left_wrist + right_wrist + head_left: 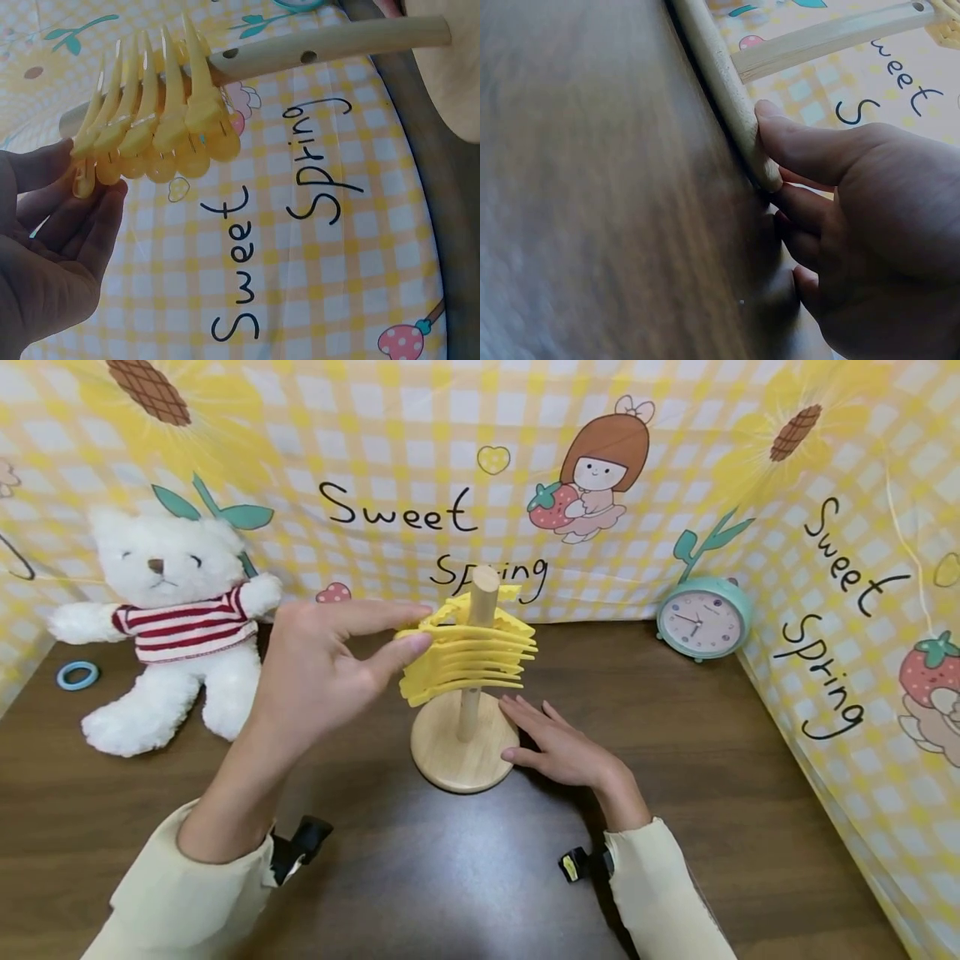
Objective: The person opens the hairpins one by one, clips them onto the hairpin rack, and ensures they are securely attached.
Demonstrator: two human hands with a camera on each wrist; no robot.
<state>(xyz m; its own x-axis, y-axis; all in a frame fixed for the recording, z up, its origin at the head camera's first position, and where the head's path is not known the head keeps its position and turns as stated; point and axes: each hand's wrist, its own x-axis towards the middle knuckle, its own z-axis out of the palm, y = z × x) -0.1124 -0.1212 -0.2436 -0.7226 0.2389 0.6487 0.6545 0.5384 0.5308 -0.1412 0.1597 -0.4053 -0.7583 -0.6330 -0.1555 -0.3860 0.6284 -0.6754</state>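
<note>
A yellow hair claw clip (468, 652) sits around the upper part of a wooden post, its long prongs crossing the post one above another. My left hand (318, 664) pinches its upper end between thumb and fingers; the left wrist view shows these fingers (101, 217) against the clip's end. The post (467, 722) stands upright on a round wooden base (442, 756) and has small holes in its side. My right hand (566, 747) rests against the base's right rim, fingers fairly straight. In the right wrist view its thumb (802, 142) touches the rim, with the other fingers low by the tabletop.
On the left a white teddy bear (195, 610) in a striped shirt leans against the yellow checked cloth (405, 443), with a blue ring (77, 675) beside it. A round teal alarm clock (703, 620) stands at the back right of the brown wooden table (450, 877).
</note>
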